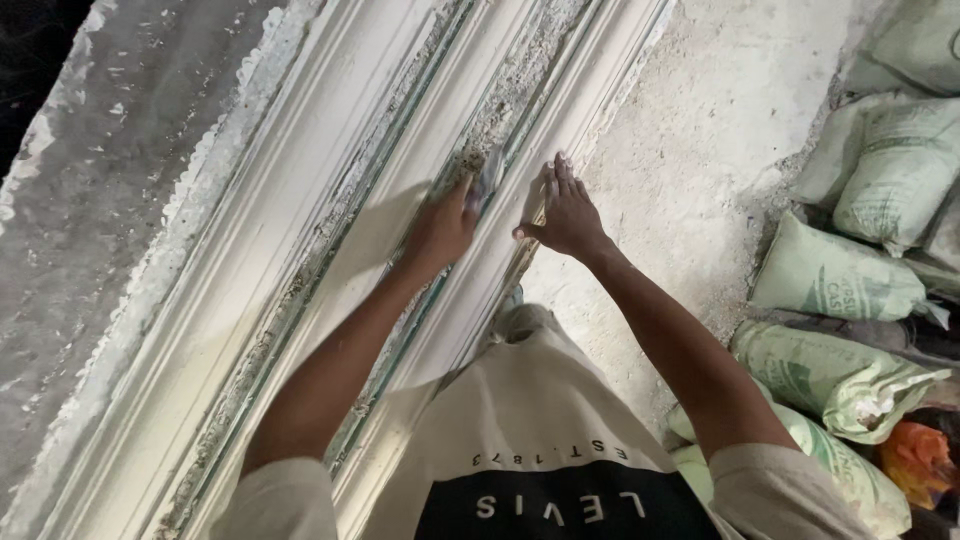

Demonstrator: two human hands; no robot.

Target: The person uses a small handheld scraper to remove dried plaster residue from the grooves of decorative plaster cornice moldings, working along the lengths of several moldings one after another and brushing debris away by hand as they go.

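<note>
A long white moulded plaster strip (300, 190) with ridges and grooves runs diagonally from bottom left to top right. My left hand (442, 225) is closed on a small flat scraper blade (481, 178), whose tip rests in a rough, crumbly groove of the strip. My right hand (567, 213) lies flat with fingers together on the strip's right ridge, next to the left hand. Loose plaster crumbs fill the groove beyond the blade.
A rough grey surface (90, 200) borders the strip on the left. A dusty pale floor (700, 130) lies to the right. Several pale green filled sacks (835, 275) are piled along the right edge, with something orange (915, 455) among them.
</note>
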